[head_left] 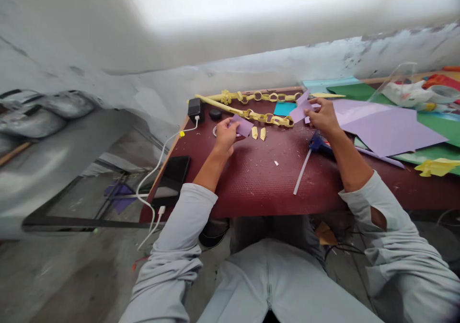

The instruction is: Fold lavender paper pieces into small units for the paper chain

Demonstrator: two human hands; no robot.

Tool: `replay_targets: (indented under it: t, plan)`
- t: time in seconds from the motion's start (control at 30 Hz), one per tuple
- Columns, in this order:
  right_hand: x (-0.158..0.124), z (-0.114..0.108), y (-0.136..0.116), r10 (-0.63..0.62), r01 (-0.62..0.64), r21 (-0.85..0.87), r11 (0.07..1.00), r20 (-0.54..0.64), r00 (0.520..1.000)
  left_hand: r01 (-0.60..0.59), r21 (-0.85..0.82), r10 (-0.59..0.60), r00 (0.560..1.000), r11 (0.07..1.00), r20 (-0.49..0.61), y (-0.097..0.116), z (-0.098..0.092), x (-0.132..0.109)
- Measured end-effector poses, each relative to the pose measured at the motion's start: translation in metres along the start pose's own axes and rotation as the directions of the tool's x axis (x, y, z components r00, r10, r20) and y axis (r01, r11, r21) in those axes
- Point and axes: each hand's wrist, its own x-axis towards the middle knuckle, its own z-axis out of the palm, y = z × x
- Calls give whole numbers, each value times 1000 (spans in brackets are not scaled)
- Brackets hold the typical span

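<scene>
Each of your hands is closed on a bit of purple paper over the dark red tabletop.
Your left hand pinches a small purple piece just beside the yellow paper chain. Your right hand grips a purple strip near the chain's right end, next to the large purple sheet. A blue glue gun lies by your right wrist.

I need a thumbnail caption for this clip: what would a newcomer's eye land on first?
On the dark red table, the left hand pinches a small purple piece and the right hand a purple scrap. Behind them lies a yellow paper chain; a large purple sheet spreads to the right.
</scene>
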Motion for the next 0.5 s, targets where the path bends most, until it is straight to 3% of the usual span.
replay_targets:
  t: [0.07,0.13,0.27,0.33,0.4,0.5]
  plan:
    - [-6,13,-4,127,-128,-47,991,-27,992,2,-23,-3,1000,1000,-31,2,-2,1]
    - [-13,31,-12,179,-161,-181,970,91,980,22,-37,-23,999,999,-26,3,-3,0]
    - [-23,60,-36,-103,136,-397,908,103,989,109,-57,-102,988,992,112,1,3,-11]
    - [-28,71,-48,-158,223,-325,919,214,964,150,-82,-132,973,985,191,2,10,-20]
    - [-33,82,-59,-208,307,-240,921,362,909,186,-104,-155,955,977,253,4,16,-29]
    - [-39,96,-69,-323,415,-212,885,364,874,208,-152,-154,939,966,306,8,22,-38]
